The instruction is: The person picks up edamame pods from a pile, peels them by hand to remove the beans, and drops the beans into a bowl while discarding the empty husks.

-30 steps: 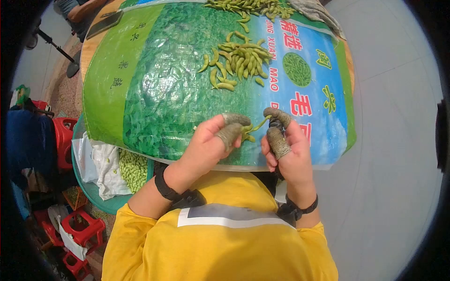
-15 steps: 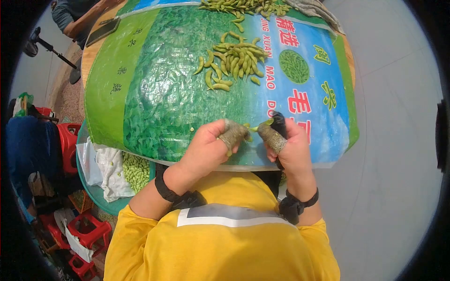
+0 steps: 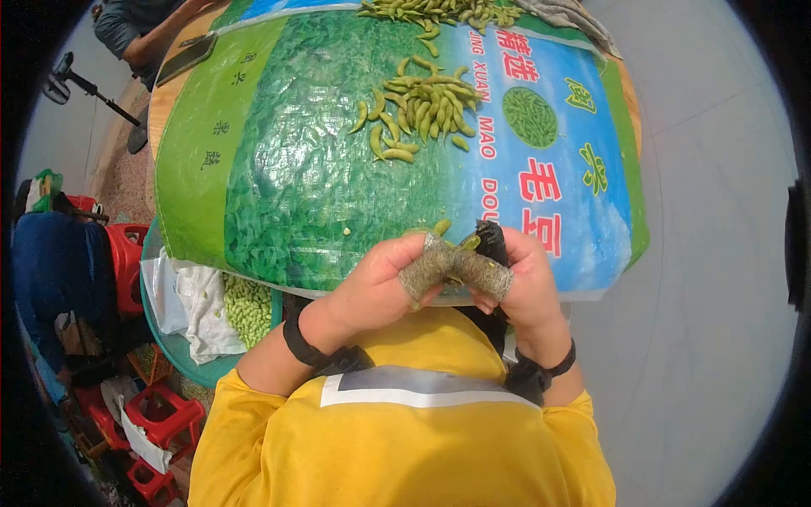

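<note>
Both thumbs have grey-brown wrapping on them and meet near the sheet's front edge. My left hand (image 3: 390, 272) is closed on a green pod (image 3: 441, 227) that pokes out above its thumb. Against it, my right hand (image 3: 519, 266), with black covering on a finger, pinches another bit of green pod (image 3: 470, 242); whether the two bits belong to one pod I cannot tell. Farther up the printed sheet (image 3: 296, 160) lies a small pile of green pods (image 3: 435, 106). A larger pile (image 3: 443, 10) sits at the far edge.
At the lower left stands a teal basin (image 3: 198, 368) with shelled beans (image 3: 247, 308) and a white cloth (image 3: 203, 308). Red stools (image 3: 165, 414) are beyond it. A dark flat object (image 3: 187, 59) lies at the table's upper left, near a person's arm (image 3: 160, 38).
My hands have come together, the thumbs now touching. The green pod that spanned the gap between them is now mostly hidden by the thumbs.
</note>
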The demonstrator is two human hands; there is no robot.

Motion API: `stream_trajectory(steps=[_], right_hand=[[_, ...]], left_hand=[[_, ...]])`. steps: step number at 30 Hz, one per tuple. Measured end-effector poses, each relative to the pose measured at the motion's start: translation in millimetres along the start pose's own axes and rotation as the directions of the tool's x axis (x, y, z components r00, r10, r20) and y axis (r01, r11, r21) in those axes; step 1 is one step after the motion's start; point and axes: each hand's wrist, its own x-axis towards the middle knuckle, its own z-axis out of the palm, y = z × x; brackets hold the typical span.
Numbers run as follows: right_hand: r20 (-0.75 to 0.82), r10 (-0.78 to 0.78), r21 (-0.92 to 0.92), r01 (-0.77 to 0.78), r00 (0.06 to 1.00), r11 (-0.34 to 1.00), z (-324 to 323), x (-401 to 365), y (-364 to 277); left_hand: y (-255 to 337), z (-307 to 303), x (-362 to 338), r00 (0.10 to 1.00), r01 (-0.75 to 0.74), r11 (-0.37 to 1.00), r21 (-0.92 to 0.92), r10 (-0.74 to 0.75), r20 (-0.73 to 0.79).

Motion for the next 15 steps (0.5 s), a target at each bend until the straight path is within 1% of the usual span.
stream_trajectory(steps=[1,2,3,4,5,6,7,8,9,10,11,13,14,15], right_hand=[[0.000,0.000,0.001,0.000,1.000,1.000,0.5,1.2,0.5],[-0.001,0.026,0.110,-0.025,1.000,0.994,1.4,2.4,1.7],[0.001,0.051,0.218,-0.050,0.999,0.975,1.8,3.8,3.0],[0.001,0.050,0.221,-0.049,0.999,0.974,1.3,5.7,4.0],[-0.028,0.044,0.321,-0.033,0.999,0.946,0.4,7.4,5.3],[-0.056,0.042,0.416,-0.015,0.998,0.909,-0.8,8.9,6.8],[-0.053,0.043,0.416,-0.017,0.998,0.909,-2.9,9.8,8.9],[-0.198,-0.001,0.069,0.015,0.980,0.997,-5.8,10.4,11.5],[-0.313,-0.094,-0.288,0.000,0.945,0.958,-7.8,11.3,13.1],[-0.289,-0.300,-0.687,0.021,0.909,0.726,-7.8,10.4,14.7],[-0.289,-0.298,-0.686,0.021,0.910,0.728,-5.1,8.3,15.9],[-0.163,-0.525,-0.734,0.253,0.835,0.631,4.7,3.5,16.2],[-0.159,-0.505,-0.705,0.260,0.848,0.659,9.7,1.5,15.6],[-0.160,-0.504,-0.705,0.259,0.849,0.660,10.1,2.7,15.5]], left_hand=[[1.0,-0.2,-0.4,0.996,0.089,0.988,-0.126,-0.087,0.021],[-0.2,-0.6,0.0,0.996,0.090,0.988,-0.125,-0.088,0.021],[-2.6,-1.1,1.2,0.992,0.128,0.937,-0.325,-0.119,0.048],[-3.7,-1.7,2.0,0.986,0.164,0.845,-0.510,-0.144,0.080],[-2.9,-2.2,2.4,0.986,0.166,0.845,-0.508,-0.146,0.080],[-1.5,-3.1,3.6,0.990,0.139,0.826,-0.546,-0.133,0.051],[-0.6,-4.0,4.2,0.992,0.110,0.805,-0.583,-0.121,0.020],[-1.0,-5.2,4.1,0.993,0.107,0.805,-0.584,-0.120,0.017],[-1.6,-6.7,4.5,0.992,0.091,0.824,-0.559,-0.122,-0.018],[-2.2,-7.6,4.4,0.991,0.077,0.842,-0.534,-0.124,-0.053],[-2.6,-7.1,4.7,0.991,0.078,0.842,-0.534,-0.126,-0.054],[-4.0,-2.8,7.4,0.982,0.059,0.879,-0.473,-0.138,-0.132],[-4.8,-0.8,8.2,0.982,0.062,0.878,-0.475,-0.140,-0.130],[-5.3,0.9,8.7,0.978,0.062,0.890,-0.451,-0.145,-0.151]])
